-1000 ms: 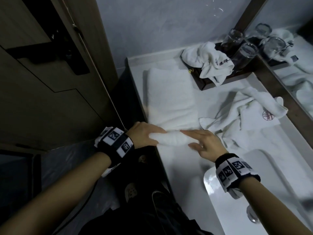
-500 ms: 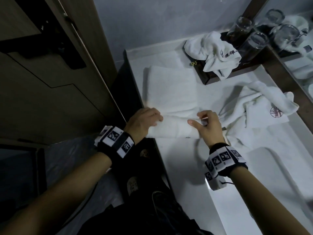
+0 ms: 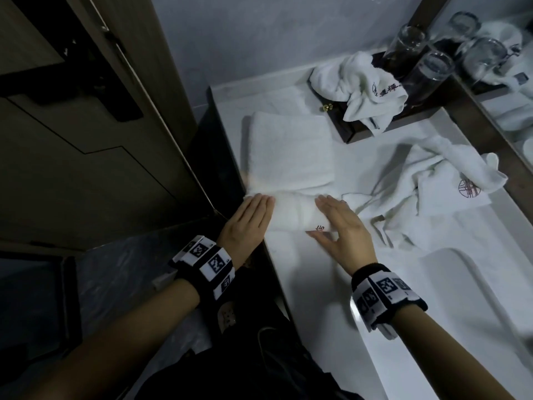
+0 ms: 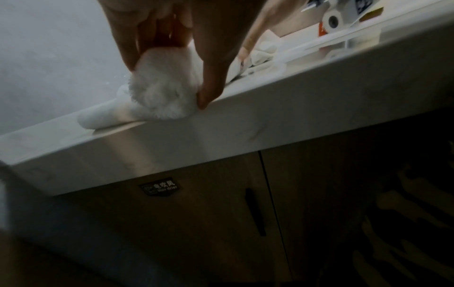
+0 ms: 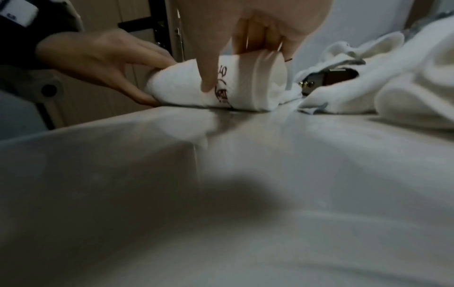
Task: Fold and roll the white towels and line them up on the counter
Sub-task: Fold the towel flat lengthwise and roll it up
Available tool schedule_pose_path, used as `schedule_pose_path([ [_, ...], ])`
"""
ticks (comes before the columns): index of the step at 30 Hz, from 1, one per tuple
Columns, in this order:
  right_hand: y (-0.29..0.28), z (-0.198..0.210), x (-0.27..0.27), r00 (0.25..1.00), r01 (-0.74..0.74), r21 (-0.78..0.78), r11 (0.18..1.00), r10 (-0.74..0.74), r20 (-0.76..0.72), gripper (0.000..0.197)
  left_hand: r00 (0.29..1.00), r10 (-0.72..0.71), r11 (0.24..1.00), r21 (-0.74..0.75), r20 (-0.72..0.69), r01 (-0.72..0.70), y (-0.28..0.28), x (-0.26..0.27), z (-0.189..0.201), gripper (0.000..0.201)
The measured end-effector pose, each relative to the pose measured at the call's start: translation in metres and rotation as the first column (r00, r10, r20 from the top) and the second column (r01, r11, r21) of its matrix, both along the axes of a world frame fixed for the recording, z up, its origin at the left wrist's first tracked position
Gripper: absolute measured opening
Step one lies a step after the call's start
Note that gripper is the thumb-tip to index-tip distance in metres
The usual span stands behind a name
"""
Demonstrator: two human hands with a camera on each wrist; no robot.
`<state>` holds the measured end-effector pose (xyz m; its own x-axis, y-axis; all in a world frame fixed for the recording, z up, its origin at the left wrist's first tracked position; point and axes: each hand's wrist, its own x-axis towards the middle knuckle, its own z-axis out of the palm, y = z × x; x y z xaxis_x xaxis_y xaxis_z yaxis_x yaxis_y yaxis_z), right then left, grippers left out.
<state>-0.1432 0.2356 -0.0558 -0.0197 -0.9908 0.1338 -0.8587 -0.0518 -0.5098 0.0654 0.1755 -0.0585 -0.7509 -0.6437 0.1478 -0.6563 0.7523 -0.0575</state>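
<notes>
Fingers (image 3: 261,202) flat on rolled towel (image 3: 291,209), wrist view shows logo (image 5: 222,85)

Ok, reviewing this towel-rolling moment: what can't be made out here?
- Embroidered mark on the rolled towel: head view, mostly under the right hand; right wrist view, crossed by a finger.
- Towel's unrolled length: head view, motion-blurred near the left hand.
- Sink: cut off by the frame edge.
- Crumpled towel logo: too small to read.

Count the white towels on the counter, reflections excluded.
3. One, half rolled, under the left hand and right hand at the counter's near edge; one crumpled with a red emblem right of it; one heaped on the dark tray. More may be hidden.
</notes>
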Motion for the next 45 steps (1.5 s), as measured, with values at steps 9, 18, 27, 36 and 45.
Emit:
schedule_pose_path([
  [9, -0.006, 0.005, -0.011, 0.997, 0.056, 0.142, 0.988, -0.063, 0.047, 0.059, 0.990, 0.126, 0.863, 0.500, -0.069, -0.075, -0.013, 0.004, 0.029, 0.065],
  [18, -0.007, 0.019, -0.031, 0.911, -0.036, 0.465, 0.885, -0.162, 0.379, 0.052, 0.921, 0.372, 0.506, 0.857, -0.117, -0.095, -0.023, 0.033, 0.034, 0.060],
  [27, -0.044, 0.006, -0.011, 0.747, 0.307, 0.417, 0.856, -0.488, 0.452, 0.046, 0.817, 0.400, 0.754, 0.656, -0.415, -0.037, -0.047, 0.022, 0.031, 0.039],
  [36, -0.041, 0.020, 0.012, 0.965, 0.243, -0.166, 0.956, -0.255, -0.056, 0.028, 0.979, -0.013, 0.997, 0.066, -0.204, 0.027, -0.006, 0.019, 0.027, 0.025],
  [45, -0.020, 0.004, 0.009, 0.974, -0.052, -0.055, 0.997, 0.039, -0.224, 0.060, 0.996, 0.086, 0.995, 0.043, 0.015, -0.086, -0.013, 0.006, 0.020, 0.032],
])
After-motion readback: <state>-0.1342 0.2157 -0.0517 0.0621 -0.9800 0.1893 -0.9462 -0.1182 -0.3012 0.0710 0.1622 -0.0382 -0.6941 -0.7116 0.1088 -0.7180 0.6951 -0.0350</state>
